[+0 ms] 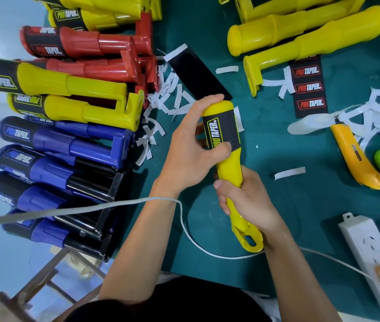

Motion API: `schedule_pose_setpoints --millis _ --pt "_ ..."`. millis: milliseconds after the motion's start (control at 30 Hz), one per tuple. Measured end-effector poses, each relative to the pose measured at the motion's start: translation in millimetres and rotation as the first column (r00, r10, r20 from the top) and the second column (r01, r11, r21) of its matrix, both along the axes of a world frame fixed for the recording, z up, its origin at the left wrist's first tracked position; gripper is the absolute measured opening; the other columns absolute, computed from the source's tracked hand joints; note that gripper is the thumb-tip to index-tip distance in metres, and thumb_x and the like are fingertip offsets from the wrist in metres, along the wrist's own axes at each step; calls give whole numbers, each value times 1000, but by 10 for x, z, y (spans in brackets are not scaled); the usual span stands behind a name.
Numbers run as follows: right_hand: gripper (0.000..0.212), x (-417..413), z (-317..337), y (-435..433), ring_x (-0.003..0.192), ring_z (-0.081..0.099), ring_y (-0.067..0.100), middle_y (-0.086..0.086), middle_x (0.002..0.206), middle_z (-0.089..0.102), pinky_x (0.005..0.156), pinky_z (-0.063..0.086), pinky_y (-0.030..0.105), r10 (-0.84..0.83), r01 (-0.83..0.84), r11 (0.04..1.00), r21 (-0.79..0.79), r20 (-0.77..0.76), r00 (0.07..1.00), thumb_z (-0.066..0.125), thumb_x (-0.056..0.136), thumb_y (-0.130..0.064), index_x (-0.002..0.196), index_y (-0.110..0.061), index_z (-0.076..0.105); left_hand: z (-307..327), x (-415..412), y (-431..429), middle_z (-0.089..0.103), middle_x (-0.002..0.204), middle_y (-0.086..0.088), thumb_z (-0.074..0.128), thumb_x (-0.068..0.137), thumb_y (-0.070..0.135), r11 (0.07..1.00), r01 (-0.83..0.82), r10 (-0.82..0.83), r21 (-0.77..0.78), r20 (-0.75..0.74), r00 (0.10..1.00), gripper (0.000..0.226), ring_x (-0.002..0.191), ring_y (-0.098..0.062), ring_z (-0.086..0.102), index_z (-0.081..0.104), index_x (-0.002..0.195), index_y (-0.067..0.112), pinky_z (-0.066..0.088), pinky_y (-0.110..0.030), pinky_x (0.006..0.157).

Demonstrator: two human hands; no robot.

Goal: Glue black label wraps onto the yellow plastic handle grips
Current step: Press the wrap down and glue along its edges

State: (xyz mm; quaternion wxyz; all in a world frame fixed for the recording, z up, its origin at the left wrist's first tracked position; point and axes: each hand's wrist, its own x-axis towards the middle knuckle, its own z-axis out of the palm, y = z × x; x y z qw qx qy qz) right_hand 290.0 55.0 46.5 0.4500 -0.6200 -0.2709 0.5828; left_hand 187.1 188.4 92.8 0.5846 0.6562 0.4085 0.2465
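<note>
- Pressing a black printed label wrap (222, 130) round the upper end of a yellow moulded plastic handle grip (228, 168), centre of frame, over the green table mat (300, 205).
- Left hand (191, 147) clasps the labelled end, thumb on the label's lower edge and fingers curled behind, likely smoothing it so the glue takes.
- Right hand (242, 201) is closed tight round the lower shaft, probably to stop the grip turning. The slotted end pokes out below.
- Label looks mostly wrapped. The seam side is hidden, so can't tell if it is closed.
- Left of frame: stack of labelled yellow, red and blue grips (68, 108), apparently finished and set aside.
- Upper right: bare yellow grips (300, 31), apparently waiting, with a black label sheet with red lettering (308, 87) just below, within reach.
- White paper backing strips (289, 173) are scattered about. A yellow utility knife (354, 154) lies at right.
</note>
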Motion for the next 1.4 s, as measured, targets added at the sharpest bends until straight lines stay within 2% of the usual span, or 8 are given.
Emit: schedule_pose_setpoints --millis 133,300,467,667,833,933,1067,1400 --pt "20 -25 -2 -4 43 54 26 10 50 58 53 48 27 -6 6 1000 -5 27 1000 66 84 -35 74 -20 57 30 -35 14 58 123 24 74 76 16 999 42 -40 25 -51 998 73 103 -19 64 47 139 40 59 -46 90" --pt "26 -58 17 12 45 56 28 10 49 59 56 50 30 -10 11 1000 -16 93 996 65 82 -39 70 -19 54 69 -1 -15 59 119 22 75 72 14 998 0 4 57 -68 998 74 105 -18 65 48 136 41 61 -46 85" --pt "24 -94 22 33 44 56 26 9 48 60 54 49 27 -24 26 1000 -12 126 992 64 83 -38 71 -20 55 18 61 -44 59 117 25 71 73 17 991 -79 89 111 -83 993 68 95 -12 65 50 135 35 56 -26 82" --pt "25 -101 20 54 42 56 26 9 50 60 53 48 26 -28 29 1000 1 115 993 65 86 -39 71 -21 55 -47 122 -53 65 102 25 67 84 19 976 -197 201 93 -33 979 49 85 -12 67 57 130 35 57 -24 72" --pt "27 -88 15 61 40 56 27 9 51 59 49 46 25 -31 32 999 -5 111 993 67 87 -39 68 -26 53 -143 107 -32 65 113 22 62 94 16 975 -213 210 62 51 976 41 89 -9 67 61 134 23 55 -20 74" --pt "28 -79 13 60 40 56 27 9 52 59 49 46 24 -37 38 999 -4 92 995 67 88 -40 69 -24 53 -168 55 -10 59 129 21 65 95 20 992 -101 100 75 27 995 50 103 -16 66 53 144 25 58 -30 85" --pt "29 -84 22 78 39 55 28 9 51 58 48 45 25 -37 37 999 0 75 997 66 88 -39 69 -23 52 -158 9 31 55 127 25 83 76 23 997 -3 6 75 -38 999 78 103 -15 65 46 142 38 59 -36 88" --pt "34 -61 20 137 39 55 28 7 55 57 47 45 26 39 -38 998 -49 7 999 68 91 -34 72 -10 52 -309 188 156 64 87 23 68 83 33 932 -346 355 105 -84 931 15 78 -1 61 60 96 35 46 -12 68"
